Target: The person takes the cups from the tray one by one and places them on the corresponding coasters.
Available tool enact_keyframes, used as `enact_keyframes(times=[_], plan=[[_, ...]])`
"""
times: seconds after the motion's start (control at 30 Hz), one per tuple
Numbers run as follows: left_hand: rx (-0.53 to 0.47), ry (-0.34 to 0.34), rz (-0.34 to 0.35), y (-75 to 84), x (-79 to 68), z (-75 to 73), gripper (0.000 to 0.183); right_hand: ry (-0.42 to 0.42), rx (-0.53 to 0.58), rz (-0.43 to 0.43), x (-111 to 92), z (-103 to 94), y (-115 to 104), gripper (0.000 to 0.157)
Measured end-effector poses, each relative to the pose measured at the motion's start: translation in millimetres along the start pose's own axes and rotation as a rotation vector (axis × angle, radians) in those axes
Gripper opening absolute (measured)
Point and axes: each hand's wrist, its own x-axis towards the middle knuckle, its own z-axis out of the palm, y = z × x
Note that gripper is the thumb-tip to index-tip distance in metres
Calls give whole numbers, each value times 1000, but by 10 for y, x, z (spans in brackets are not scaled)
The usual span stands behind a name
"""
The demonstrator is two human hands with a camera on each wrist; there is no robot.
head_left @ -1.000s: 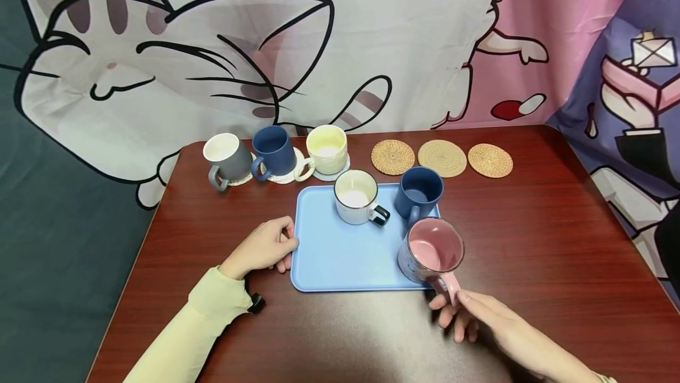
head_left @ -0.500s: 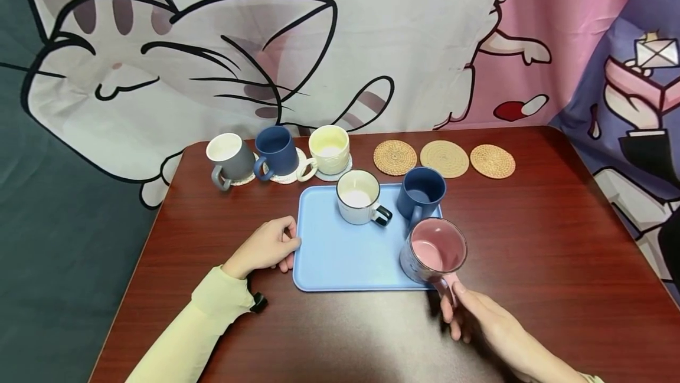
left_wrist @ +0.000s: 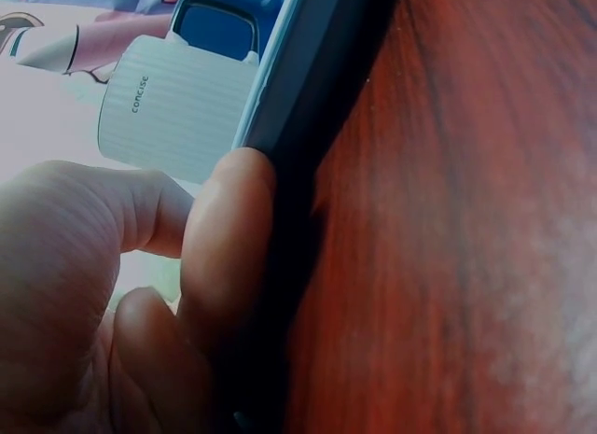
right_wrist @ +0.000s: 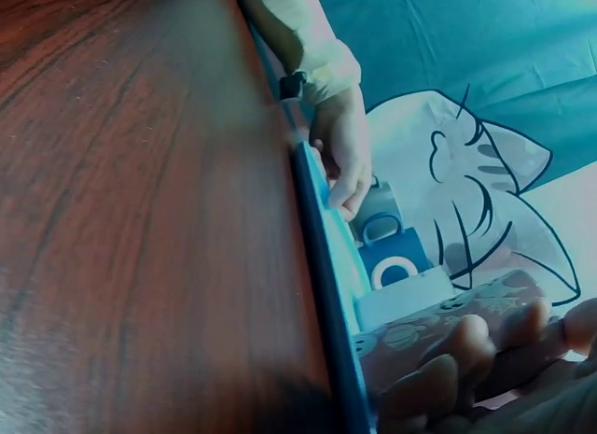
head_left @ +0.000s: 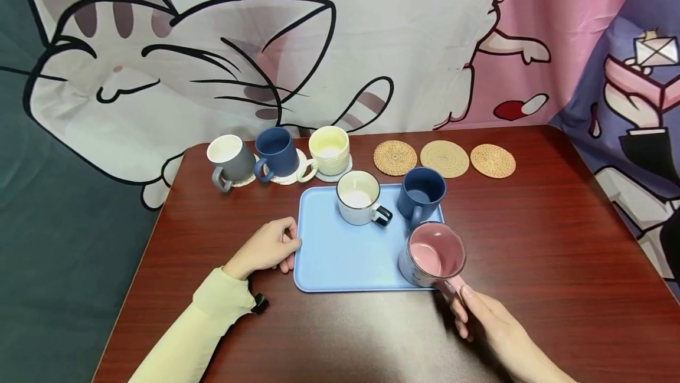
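Note:
My right hand (head_left: pixel 491 324) holds the handle of a mug (head_left: pixel 435 253) with a pink inside and patterned outer wall. This mug is at the front right corner of a light blue tray (head_left: pixel 340 265); whether its base fully rests there I cannot tell. Fingers (right_wrist: pixel 466 345) lie along its side in the right wrist view. At the tray's left edge, my left hand (head_left: pixel 268 244) pinches the rim. Toward the tray's back are a white mug (head_left: pixel 357 200) with a black handle and a dark blue mug (head_left: pixel 419 194), close behind the pink one.
A grey mug (head_left: pixel 234 161), a blue mug (head_left: pixel 277 153) and a yellow mug (head_left: pixel 329 150) stand on coasters at the back left. Three woven coasters (head_left: pixel 444 159) lie at the back right of the brown table (head_left: pixel 558 241). A printed curtain (head_left: pixel 425 46) hangs behind.
The pink mug's handle has swung slightly to the right, and my right hand has moved right with it, its fingers drawn closer around the handle. My left hand and the tray stay in place.

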Motion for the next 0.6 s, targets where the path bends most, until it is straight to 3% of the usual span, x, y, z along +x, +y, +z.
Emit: enact_keyframes(times=[0.2,0.33,0.5,0.6], plan=[[-7,-3,-7,2,2,1,9,19,-6,-117,-22,20,52,40],[-6,-1,-12,10,-4,-2,9,40,-13,-122,-24,17,70,42],[-5,-1,-8,0,-2,-1,9,18,73,-118,-1,-3,66,45],[-8,-3,-4,-5,-1,-1,8,-13,131,-158,9,-16,65,44]])
